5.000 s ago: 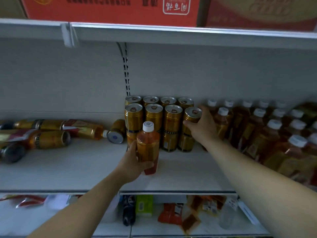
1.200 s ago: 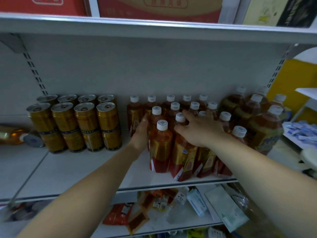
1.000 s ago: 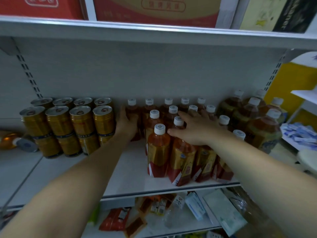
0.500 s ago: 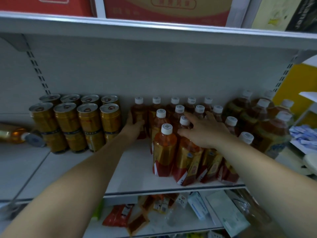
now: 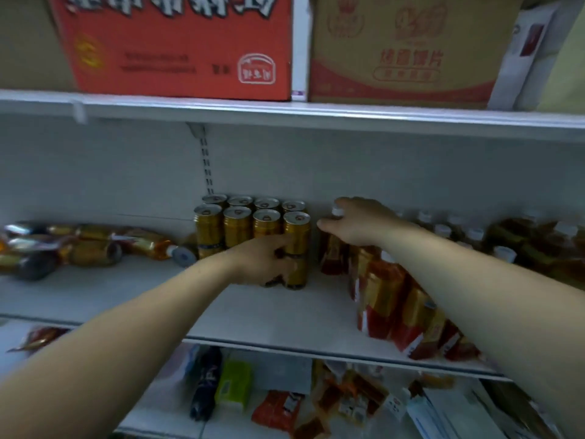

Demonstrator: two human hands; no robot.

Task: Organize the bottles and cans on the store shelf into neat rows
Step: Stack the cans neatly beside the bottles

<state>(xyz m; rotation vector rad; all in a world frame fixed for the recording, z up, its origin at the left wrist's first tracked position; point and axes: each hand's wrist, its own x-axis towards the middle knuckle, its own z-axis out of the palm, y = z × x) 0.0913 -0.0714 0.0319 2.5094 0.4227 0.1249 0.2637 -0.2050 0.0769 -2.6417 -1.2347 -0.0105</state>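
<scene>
Head view: gold cans (image 5: 253, 228) stand upright; toppled bottle (image 5: 148, 245) lies cap rightward.

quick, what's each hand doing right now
Left hand: grips the front-right gold can.
Right hand: holds a back bottle by its top.

I'm on a single head camera, close in, facing the middle shelf (image 5: 269, 315) straight on, tilted slightly down.
</scene>
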